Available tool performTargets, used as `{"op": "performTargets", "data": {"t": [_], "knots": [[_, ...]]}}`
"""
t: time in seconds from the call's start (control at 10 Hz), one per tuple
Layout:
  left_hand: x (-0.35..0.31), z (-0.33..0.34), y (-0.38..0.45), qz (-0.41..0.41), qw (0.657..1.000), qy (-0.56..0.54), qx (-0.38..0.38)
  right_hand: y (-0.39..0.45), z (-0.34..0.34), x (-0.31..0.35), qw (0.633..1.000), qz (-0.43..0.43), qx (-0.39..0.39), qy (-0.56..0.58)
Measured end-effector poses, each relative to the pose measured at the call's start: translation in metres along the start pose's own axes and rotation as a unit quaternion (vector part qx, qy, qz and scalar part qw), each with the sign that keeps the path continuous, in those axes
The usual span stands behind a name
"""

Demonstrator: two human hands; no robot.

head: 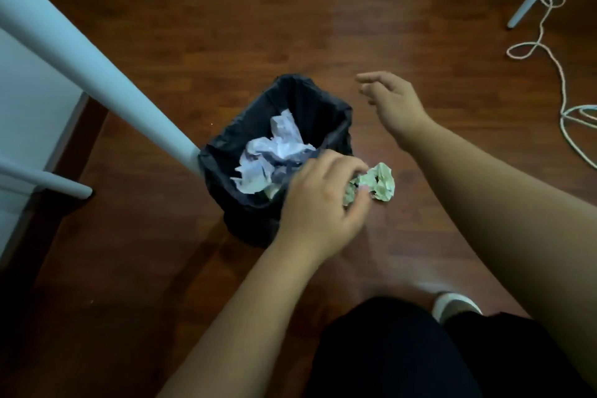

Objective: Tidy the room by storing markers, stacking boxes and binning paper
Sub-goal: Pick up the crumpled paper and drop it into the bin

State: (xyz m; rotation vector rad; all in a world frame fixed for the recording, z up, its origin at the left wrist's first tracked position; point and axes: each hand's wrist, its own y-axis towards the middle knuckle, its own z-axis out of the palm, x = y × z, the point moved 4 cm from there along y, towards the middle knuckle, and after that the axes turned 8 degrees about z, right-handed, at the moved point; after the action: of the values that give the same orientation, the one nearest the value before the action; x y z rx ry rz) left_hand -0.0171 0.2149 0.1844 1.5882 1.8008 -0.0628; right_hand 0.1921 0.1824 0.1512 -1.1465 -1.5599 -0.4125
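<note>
Dark wooden floor (323, 26) carries a small bin (326, 107) lined with a black bag, standing against a white table leg (97, 68). You already have crumpled white paper (274, 152) inside it, so the binning looks partly done; no markers or boxes show here. Your left hand (319, 203) pinches a green paper ball (378, 182) at its fingertips, just beside the bin's near-right rim, not yet over the opening. Your right hand (394, 100) hangs spread and empty beyond it.

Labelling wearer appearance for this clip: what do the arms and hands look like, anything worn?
Both arms are bare to the frame edge: no sleeves, gloves, watch or rings visible on the left hand or right hand. Image is dim and slightly blurred, so small items could be missed.
</note>
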Motion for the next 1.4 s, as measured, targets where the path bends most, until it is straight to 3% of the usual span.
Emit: {"op": "performTargets", "data": {"t": [0.1, 0.2, 0.3, 0.4, 0.6, 0.7, 0.8, 0.9, 1.0, 1.1, 1.2, 1.3, 1.4], "knots": [[0.007, 0.105, 0.009, -0.035, 0.969, -0.059, 0.239, 0.017, -0.031, -0.069, 0.979, 0.078, -0.026, -0.188], [0.055, 0.191, -0.006, -0.142, 0.897, -0.009, 0.419, 0.017, -0.040, -0.148, 0.896, 0.188, 0.092, -0.392], [0.101, 0.237, -0.028, -0.190, 0.856, 0.050, 0.478, 0.008, -0.040, -0.195, 0.847, 0.231, 0.132, -0.461], [0.124, 0.264, -0.038, -0.190, 0.856, 0.062, 0.476, 0.010, -0.031, -0.222, 0.840, 0.209, 0.144, -0.480], [0.139, 0.292, -0.025, -0.147, 0.921, -0.005, 0.360, 0.043, -0.004, -0.240, 0.839, 0.142, 0.174, -0.497], [0.142, 0.293, -0.030, -0.201, 0.909, -0.042, 0.363, 0.062, 0.008, -0.244, 0.837, 0.113, 0.187, -0.501], [0.140, 0.285, -0.065, -0.187, 0.870, 0.056, 0.453, 0.062, 0.025, -0.254, 0.822, 0.076, 0.219, -0.520], [0.138, 0.277, -0.100, -0.186, 0.851, 0.099, 0.480, 0.042, 0.022, -0.283, 0.794, 0.120, 0.232, -0.549], [0.135, 0.274, -0.118, -0.150, 0.861, 0.089, 0.478, 0.016, -0.005, -0.311, 0.817, 0.173, 0.196, -0.515], [0.138, 0.274, -0.118, -0.104, 0.881, 0.099, 0.451, -0.004, -0.023, -0.330, 0.838, 0.178, 0.224, -0.465], [0.136, 0.272, -0.106, -0.143, 0.882, 0.091, 0.439, -0.005, -0.034, -0.314, 0.922, 0.230, 0.118, -0.288], [0.112, 0.254, -0.085, -0.178, 0.901, 0.040, 0.392, 0.007, -0.030, -0.235, 0.967, 0.233, 0.071, 0.076], [0.070, 0.205, -0.050, -0.196, 0.946, -0.088, 0.243, 0.022, -0.026, -0.117, 0.950, 0.112, 0.127, 0.264]]}}
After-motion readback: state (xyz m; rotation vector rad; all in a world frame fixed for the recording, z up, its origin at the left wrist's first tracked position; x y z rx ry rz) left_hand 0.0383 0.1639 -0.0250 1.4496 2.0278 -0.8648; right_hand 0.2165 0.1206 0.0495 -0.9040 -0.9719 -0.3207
